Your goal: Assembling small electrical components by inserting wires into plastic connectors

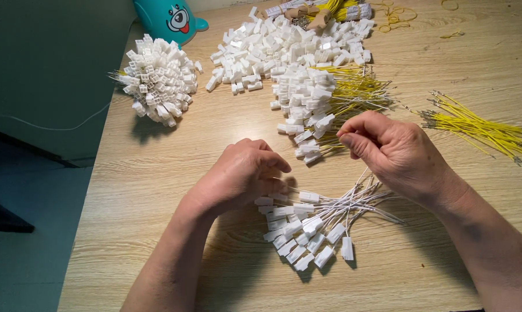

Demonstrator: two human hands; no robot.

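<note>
My left hand point(243, 173) rests on the wooden table point(157, 190), fingers curled over the near end of a fan of white plastic connectors with white wires point(313, 225). What its fingertips pinch is hidden. My right hand point(397, 153) hovers just above and right of that fan, thumb and fingers pinched together. A thin white wire runs down from it toward the connectors. Beyond both hands lies a bunch of white connectors fitted with yellow wires point(321, 112).
A large heap of loose white connector housings point(290, 43) sits at the far centre. A round bundled cluster of connectors point(160, 78) lies far left beside a teal toy-like container point(168, 20). Loose yellow wires point(475, 124) lie right. Rubber bands point(395, 17) sit at the back. The table's edge runs along the left.
</note>
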